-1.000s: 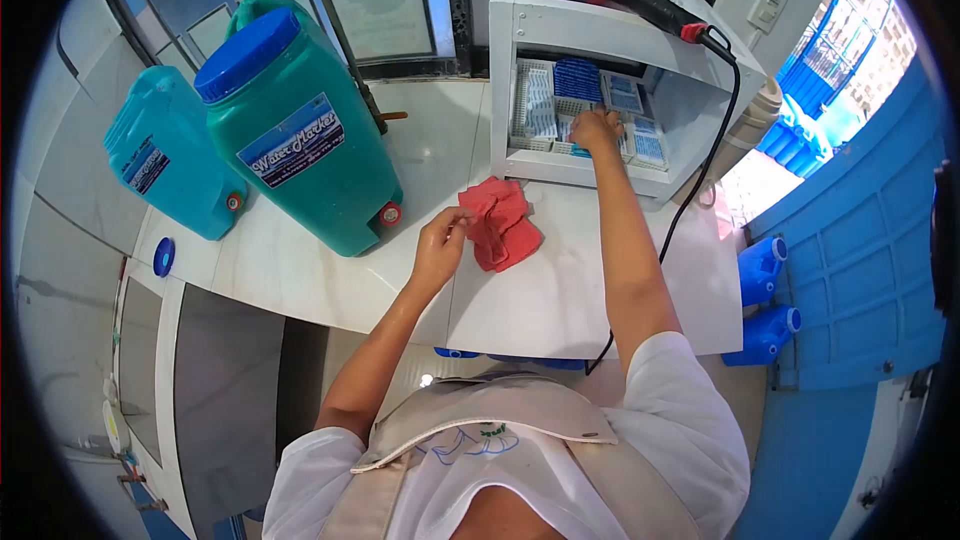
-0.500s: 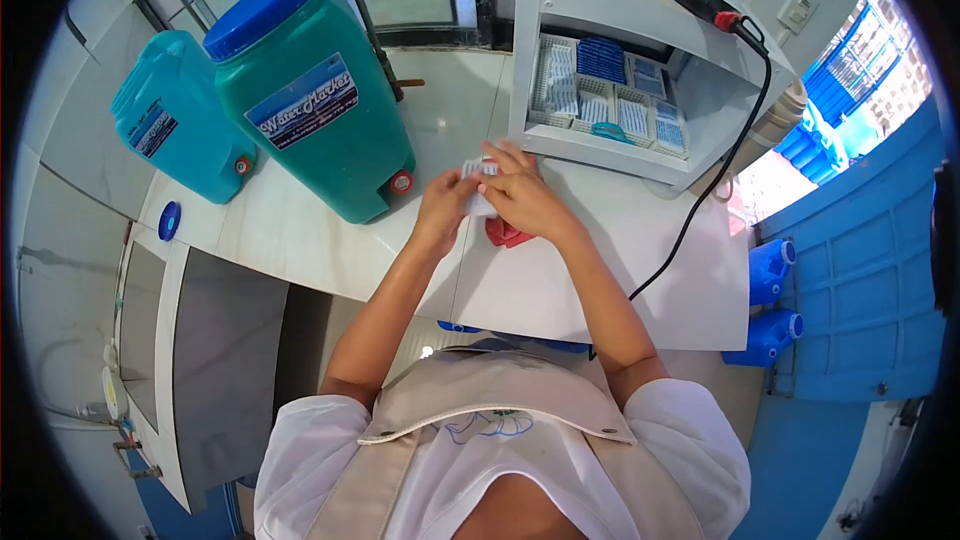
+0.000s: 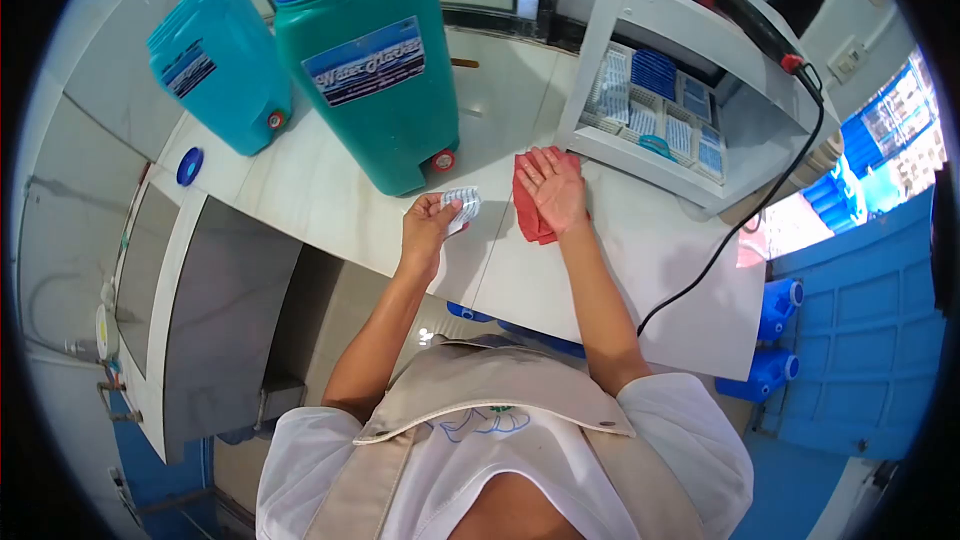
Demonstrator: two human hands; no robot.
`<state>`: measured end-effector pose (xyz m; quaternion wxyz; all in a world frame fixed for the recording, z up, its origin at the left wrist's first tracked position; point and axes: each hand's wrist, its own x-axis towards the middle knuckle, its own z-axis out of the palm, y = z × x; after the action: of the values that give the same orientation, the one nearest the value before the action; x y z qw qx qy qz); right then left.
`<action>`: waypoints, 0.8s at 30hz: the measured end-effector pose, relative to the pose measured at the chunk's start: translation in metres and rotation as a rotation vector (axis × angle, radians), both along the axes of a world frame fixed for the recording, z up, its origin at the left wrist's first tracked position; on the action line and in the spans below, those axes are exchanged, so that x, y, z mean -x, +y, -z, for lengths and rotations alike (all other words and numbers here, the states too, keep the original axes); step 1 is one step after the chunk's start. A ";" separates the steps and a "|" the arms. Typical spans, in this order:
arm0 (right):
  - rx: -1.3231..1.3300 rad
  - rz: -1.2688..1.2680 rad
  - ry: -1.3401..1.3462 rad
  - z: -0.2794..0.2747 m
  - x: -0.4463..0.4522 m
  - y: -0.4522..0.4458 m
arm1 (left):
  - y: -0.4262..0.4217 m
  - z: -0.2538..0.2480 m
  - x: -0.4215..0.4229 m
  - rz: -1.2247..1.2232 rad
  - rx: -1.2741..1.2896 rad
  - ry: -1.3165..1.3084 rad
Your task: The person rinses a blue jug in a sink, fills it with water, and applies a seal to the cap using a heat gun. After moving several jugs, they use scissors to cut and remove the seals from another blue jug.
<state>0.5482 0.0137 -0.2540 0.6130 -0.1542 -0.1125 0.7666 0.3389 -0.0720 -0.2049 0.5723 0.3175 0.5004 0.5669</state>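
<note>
I have the small white printed sheets pinched in my left hand, near the front edge of the white marbled surface. My right hand is open, palm up, so it is free, over the crumpled red cloth (touching, I cannot tell).

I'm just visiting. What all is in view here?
Large jug: one, green with blue lid, on the counter
Smaller jug: one, teal, left of it
Round cap: one, blue, counter's left
Counter: one, whitish, in front of the person
Red cloth: one, beneath the right hand
Shelf unit: one, white, counter's far right
Blower-like tool: one, black and red, atop the unit
Baskets: several, whitish, inside it
Containers: two, blue, beyond the counter's right edge
Printed piece: at least one, white, in the left hand
Hands: two, bare; left gripping, right open, palm up
</note>
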 end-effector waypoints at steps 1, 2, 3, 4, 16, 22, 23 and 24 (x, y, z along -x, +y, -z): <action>-0.005 -0.017 -0.002 0.001 -0.007 0.006 | 0.003 -0.001 0.000 -0.012 0.017 -0.021; 0.058 -0.053 -0.001 0.005 -0.012 0.007 | 0.004 0.002 0.000 -0.067 0.026 -0.072; 0.113 -0.090 0.001 0.006 -0.011 0.011 | 0.003 -0.002 0.002 -0.078 0.025 -0.067; 0.064 -0.078 -0.049 -0.010 -0.011 0.001 | 0.005 -0.009 0.005 -0.089 0.035 -0.064; -0.316 -0.380 -1.179 -0.048 0.059 -0.023 | 0.007 0.003 0.006 0.000 0.025 -0.143; -0.295 -0.320 -1.184 -0.045 0.055 -0.024 | 0.003 -0.004 0.026 0.097 0.048 -0.139; -0.295 -0.320 -1.187 -0.042 0.055 -0.022 | 0.003 -0.004 0.029 0.198 0.076 -0.101; -0.330 -0.347 -1.204 -0.041 0.055 -0.021 | 0.004 -0.004 0.029 0.198 0.077 -0.103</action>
<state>0.4933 -0.0070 -0.2132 0.3255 -0.4404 -0.5764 0.6065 0.3101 -0.0683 -0.2006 0.6621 0.3140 0.4578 0.5034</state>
